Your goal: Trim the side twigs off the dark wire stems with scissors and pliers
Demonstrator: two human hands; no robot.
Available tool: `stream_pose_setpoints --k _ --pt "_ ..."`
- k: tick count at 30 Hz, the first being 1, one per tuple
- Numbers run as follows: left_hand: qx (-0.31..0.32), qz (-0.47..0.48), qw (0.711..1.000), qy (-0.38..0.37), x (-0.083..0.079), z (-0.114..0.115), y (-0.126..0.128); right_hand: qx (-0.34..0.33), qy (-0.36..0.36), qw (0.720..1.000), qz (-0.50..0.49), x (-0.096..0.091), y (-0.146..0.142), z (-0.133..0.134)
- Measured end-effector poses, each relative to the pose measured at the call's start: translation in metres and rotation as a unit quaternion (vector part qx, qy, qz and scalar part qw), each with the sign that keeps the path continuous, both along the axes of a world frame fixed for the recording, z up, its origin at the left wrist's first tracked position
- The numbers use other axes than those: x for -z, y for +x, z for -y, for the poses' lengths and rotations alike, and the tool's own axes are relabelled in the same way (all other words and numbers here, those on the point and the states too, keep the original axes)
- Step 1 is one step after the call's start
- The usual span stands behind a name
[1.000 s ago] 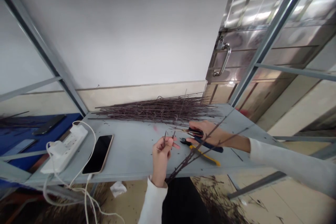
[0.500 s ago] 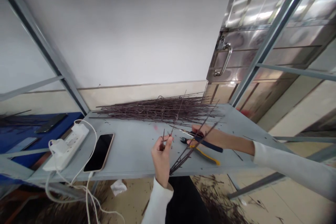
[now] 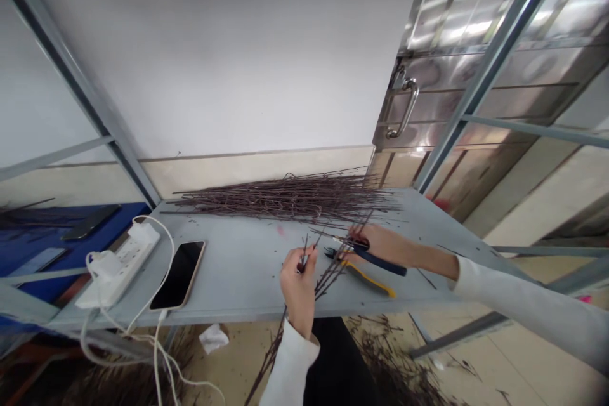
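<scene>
My left hand [image 3: 299, 282] is closed in a pinch on a thin brown twig, its short ends [image 3: 305, 254] poking up past the thumb. My right hand [image 3: 378, 242] grips what look like long-nose pliers [image 3: 383, 261], with dark blue handles and a slim pale nose pointing left. A loose bunch of twigs [image 3: 328, 276] slants past the right fingers, behind my left wrist and down over the shelf's front edge. Which hand carries that bunch, I cannot tell. Under the right hand, cutting pliers with a yellow handle [image 3: 371, 281] lie on the grey shelf [image 3: 242, 266].
A long pile of twigs [image 3: 285, 198] lies along the back of the shelf. At left are a phone [image 3: 178, 276] and a white power strip [image 3: 118, 263] with cables. Metal posts [image 3: 469, 98] frame both sides. Cut twigs [image 3: 394, 355] litter the floor.
The slanting bunch of twigs has slid down and left and now reaches below the shelf edge. My left hand has shifted slightly right. The cutting pliers still lie in place.
</scene>
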State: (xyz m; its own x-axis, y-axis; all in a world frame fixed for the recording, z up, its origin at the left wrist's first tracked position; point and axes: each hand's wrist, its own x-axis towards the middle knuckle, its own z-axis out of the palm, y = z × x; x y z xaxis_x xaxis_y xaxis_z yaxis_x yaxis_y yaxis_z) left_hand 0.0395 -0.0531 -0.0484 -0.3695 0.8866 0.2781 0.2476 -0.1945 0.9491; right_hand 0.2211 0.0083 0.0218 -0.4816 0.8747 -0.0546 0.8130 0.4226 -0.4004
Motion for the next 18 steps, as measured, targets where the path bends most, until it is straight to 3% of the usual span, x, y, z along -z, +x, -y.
stream_pose_setpoints --k 12,18 --pt "0.008 0.021 0.999 -0.029 -0.01 0.001 -0.002 0.039 0.006 0.999 0.008 0.005 0.001 0.011" --pt "0.019 0.027 0.998 -0.051 -0.011 0.003 -0.001 0.052 0.001 0.998 -0.028 0.023 0.007 0.025"
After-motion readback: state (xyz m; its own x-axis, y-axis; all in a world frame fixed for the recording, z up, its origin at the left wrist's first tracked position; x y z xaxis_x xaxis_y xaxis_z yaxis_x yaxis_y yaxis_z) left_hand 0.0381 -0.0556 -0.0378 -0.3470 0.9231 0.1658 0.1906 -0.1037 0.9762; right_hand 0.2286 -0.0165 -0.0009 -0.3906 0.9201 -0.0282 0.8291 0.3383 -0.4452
